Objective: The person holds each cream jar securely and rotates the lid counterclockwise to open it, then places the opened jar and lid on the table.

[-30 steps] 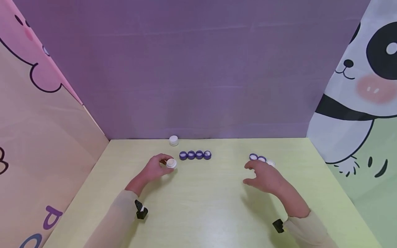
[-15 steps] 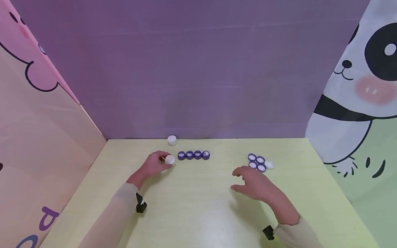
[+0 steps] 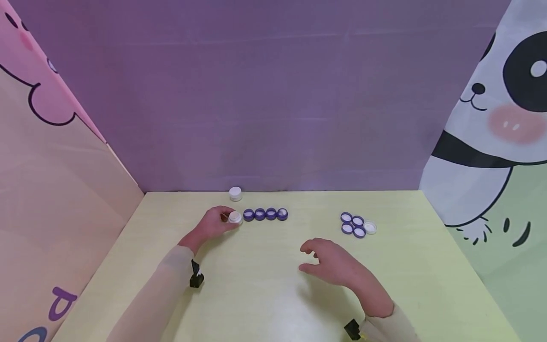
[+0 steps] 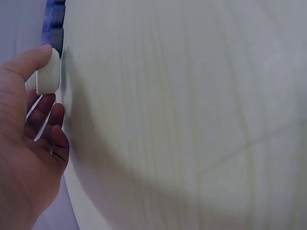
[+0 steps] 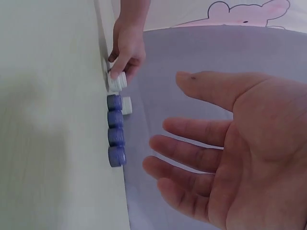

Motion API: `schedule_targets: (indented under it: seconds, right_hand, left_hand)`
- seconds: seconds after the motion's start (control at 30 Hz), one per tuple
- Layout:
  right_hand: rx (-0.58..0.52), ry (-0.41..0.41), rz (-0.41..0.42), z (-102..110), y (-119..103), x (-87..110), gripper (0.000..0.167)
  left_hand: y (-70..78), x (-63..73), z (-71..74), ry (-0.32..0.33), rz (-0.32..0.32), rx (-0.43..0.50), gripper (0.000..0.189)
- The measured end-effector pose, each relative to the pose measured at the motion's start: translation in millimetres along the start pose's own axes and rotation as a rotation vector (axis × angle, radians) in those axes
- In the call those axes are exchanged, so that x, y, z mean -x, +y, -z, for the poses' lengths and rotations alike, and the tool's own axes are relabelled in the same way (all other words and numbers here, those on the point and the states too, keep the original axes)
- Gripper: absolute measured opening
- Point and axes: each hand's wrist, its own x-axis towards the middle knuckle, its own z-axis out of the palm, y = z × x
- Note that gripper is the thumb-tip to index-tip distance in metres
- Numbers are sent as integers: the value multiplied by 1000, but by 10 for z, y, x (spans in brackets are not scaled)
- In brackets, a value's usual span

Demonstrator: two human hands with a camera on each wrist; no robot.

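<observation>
Between thumb and fingers, my left hand (image 3: pixel 212 223) pinches a small white jar (image 3: pixel 234 217) with a lidless, threaded neck. The jar stands at the left end of a row of several open purple jars (image 3: pixel 259 214). In the left wrist view, the white jar (image 4: pixel 49 74) is low over the table, close by the nearest purple jar (image 4: pixel 53 38). My right hand (image 3: pixel 335 263) hovers over the table at the right of centre, holding nothing. Its fingers are relaxed and spread apart from the thumb, as the right wrist view shows.
Another white jar (image 3: pixel 235 193), with its lid on, stands near the table's back edge. On the right lie several purple lids (image 3: pixel 358 221), inner side up, beside a white lid (image 3: pixel 370 227). A purple backdrop (image 3: pixel 273 95) rises behind the table (image 3: pixel 256 294).
My right hand has drawn back leftward and toward me, away from the lids, uncovering them. My left hand has brought the white jar slightly farther back, up to the purple row's end.
</observation>
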Motion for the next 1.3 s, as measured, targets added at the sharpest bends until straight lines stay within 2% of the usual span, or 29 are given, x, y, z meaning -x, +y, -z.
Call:
schedule_targets:
  seconds: [0.27, 0.5, 0.77, 0.97, 1.07, 1.17, 1.3]
  right_hand:
    - [-15, -66, 22, -44, 10, -12, 29]
    - [-40, -110, 31, -80, 46, 3, 28]
    - [-56, -122, 41, -119, 46, 8, 30]
    - [-59, -145, 7, -162, 56, 21, 31]
    - [-67, -150, -2, -180, 72, 30, 31]
    - [-77, -156, 0, -188, 85, 33, 32]
    - [-70, -157, 4, -196, 104, 54, 32]
  left_hand:
    - [-25, -49, 0, -8, 19, -9, 44]
    - [-61, -85, -5, -21, -19, -18, 44]
    - [-85, -113, -22, -34, -13, -22, 46]
    - [-65, -77, 28, -41, 16, 38, 52]
    - [-83, -58, 82, -11, 45, 61, 48]
    - [-124, -67, 132, 50, 60, 49, 42]
    - [-183, -160, 130, 113, 65, 43, 38]
